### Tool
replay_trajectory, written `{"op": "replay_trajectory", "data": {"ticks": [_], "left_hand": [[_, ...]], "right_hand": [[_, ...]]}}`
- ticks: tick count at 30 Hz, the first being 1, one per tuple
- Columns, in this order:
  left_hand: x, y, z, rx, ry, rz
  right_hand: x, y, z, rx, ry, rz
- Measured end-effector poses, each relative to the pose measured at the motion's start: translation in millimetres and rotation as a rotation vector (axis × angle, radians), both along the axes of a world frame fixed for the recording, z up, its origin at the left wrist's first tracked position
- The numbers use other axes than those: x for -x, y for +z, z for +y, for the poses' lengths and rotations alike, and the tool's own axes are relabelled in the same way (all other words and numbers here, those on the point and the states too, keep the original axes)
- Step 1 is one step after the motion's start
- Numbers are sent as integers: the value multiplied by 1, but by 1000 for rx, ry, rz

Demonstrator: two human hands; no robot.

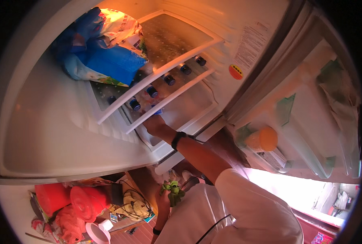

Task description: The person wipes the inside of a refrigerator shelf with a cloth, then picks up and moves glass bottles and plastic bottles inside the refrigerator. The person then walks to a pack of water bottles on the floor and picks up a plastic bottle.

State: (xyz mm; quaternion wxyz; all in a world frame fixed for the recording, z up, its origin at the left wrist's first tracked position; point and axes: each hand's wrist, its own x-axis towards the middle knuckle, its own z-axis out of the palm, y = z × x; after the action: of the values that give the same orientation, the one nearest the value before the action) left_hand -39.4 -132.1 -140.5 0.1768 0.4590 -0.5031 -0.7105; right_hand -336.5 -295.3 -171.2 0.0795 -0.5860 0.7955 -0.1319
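Observation:
My right hand [154, 124], with a black band on its wrist, reaches into an open refrigerator [62, 137]. It is beneath the white front bars of the shelves, and its fingers are largely hidden, so what they hold cannot be told. Close to the fingertips are a small blue item [157, 110] and a dark cylindrical container [135, 104], one of several in a slanting row. Lower in the picture, my left hand [165, 196] grips a bunch of green leafy vegetables [173, 191] beside my light-coloured clothing.
Plastic bags and a blue package [112, 62] fill the left of the upper shelf [175, 33]. An orange-lidded jar [264, 139] stands in the open door's rack [312, 158]. Red buckets [88, 201], cables and cloth crowd a surface at lower left.

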Motion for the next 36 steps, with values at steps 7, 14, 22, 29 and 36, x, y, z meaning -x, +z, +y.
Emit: {"op": "replay_trajectory", "data": {"ticks": [7, 14, 22, 29, 36], "left_hand": [[-33, -11, 11, 45, 157, -50], [-25, -26, 17, 45, 94, -51], [-21, -29, 5, 14, -9, -49], [16, 9, -1, 27, -158, -26], [26, 0, -4, 151, -314, 0]], "right_hand": [[-9, 25, -19, 291, -245, -592], [14, -54, -30, 207, -352, 641], [18, 82, 112, 96, -474, 79], [70, 72, 224, 610, -978, -444], [23, 109, 268, 1306, -1162, -1302]]}}
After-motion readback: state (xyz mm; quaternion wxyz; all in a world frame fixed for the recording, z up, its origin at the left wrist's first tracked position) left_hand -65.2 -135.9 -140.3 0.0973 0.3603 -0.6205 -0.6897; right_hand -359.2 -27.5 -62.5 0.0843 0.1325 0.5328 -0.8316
